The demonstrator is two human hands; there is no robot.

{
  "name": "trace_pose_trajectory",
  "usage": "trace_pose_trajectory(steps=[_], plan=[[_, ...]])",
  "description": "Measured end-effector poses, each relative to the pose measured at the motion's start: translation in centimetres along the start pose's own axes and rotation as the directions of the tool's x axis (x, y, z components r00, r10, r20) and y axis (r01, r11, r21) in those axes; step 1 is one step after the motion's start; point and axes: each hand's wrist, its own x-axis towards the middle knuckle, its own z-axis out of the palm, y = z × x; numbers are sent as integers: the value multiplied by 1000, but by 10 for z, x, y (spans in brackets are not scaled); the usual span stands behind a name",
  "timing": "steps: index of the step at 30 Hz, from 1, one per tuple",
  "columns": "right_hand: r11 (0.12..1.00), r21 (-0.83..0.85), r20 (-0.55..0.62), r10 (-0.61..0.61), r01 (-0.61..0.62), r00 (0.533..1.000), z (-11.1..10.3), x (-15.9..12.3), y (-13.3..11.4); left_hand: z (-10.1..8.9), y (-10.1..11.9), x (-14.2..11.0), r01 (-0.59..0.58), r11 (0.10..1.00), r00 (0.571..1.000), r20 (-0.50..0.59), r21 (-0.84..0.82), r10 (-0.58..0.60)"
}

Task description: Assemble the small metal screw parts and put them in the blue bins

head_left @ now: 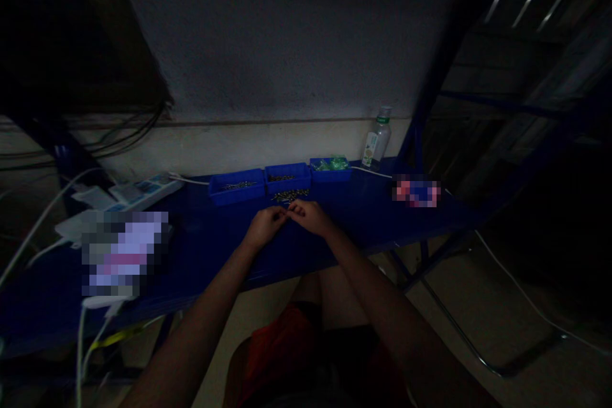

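Observation:
My left hand (266, 224) and my right hand (308, 215) meet fingertip to fingertip over the blue table. Both are closed in a pinch, and whatever sits between the fingers is too small and dark to name. Just beyond them lies a loose pile of small metal parts (291, 195). Behind the pile stand three blue bins in a row. The left bin (236, 187) holds thin, shiny metal pieces. Small dark metal parts fill some of the middle bin (287, 177). Green, glossy material shows in the right bin (331, 169).
A clear bottle (377, 141) stands by the wall at the table's back right. White power strips (146, 194) with cables lie at the left, near a blurred-out object (127, 254). Another blurred-out object (417, 192) rests at the right. Blue frame posts rise at both ends.

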Motion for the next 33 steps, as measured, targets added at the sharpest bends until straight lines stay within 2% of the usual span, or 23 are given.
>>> trace_pose_trajectory(steps=[6,21,26,33], plan=[[1000,-2,-22,-26,26,999,0,0,0,-1,2,-1,-26,1000,1000,-5,1,26],[999,-37,-52,10,-11,999,3,1,4,-5,6,-2,-69,997,993,-97,30,72],[1000,-18,-78,-21,20,997,4,2,6,-5,4,-2,-84,995,994,-65,49,87],[996,-15,-46,-86,86,995,3,2,6,-6,8,-2,-104,992,994,-30,65,106]])
